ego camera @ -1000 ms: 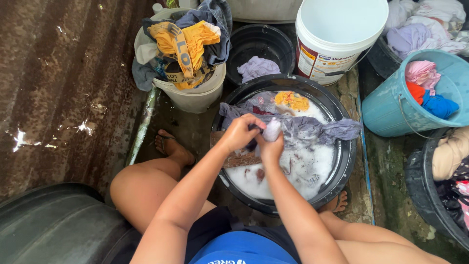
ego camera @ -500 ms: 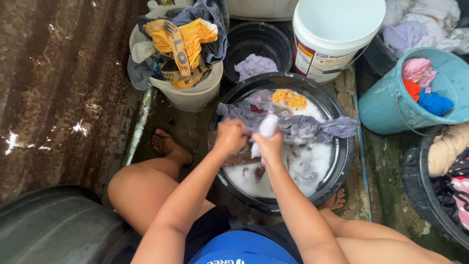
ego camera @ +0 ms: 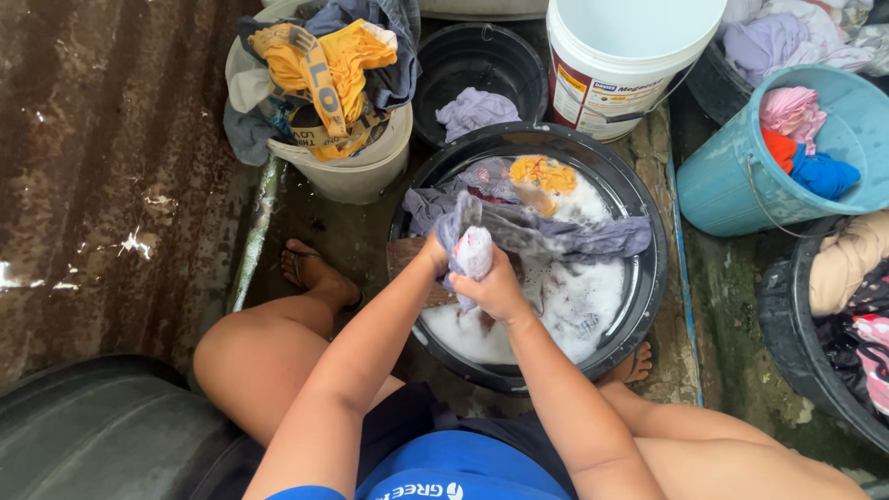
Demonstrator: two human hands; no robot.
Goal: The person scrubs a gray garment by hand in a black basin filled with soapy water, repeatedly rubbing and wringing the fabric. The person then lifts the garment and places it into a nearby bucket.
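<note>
Squatting over the wash, the person has both hands pressed together on one bunched, wet grey-lilac garment (ego camera: pixel 474 252), held just above the suds in the black basin (ego camera: pixel 648 278). Left hand (ego camera: pixel 433 252) grips the upper fold; right hand (ego camera: pixel 500 289) is fisted round the lower wad, knuckles touching the other hand. The cloth looks soft, limp and heavy with water, likely slippery with soap, so a full-fist hold on gathered folds should serve better than pinching an edge.

Far to the left of the hands lies rusty corrugated sheet (ego camera: pixel 102 185). Up and left of them stands a cream bucket (ego camera: pixel 356 171) heaped with yellow and blue clothes. Directly beyond the hands, a small black tub (ego camera: pixel 444 65) holds a lilac piece. Beyond and to the right stands a white pail (ego camera: pixel 630 56), then a teal bucket (ego camera: pixel 722 185) holding pink, red and blue items. More laundry floating in the basin crowds the water around the hands.
</note>
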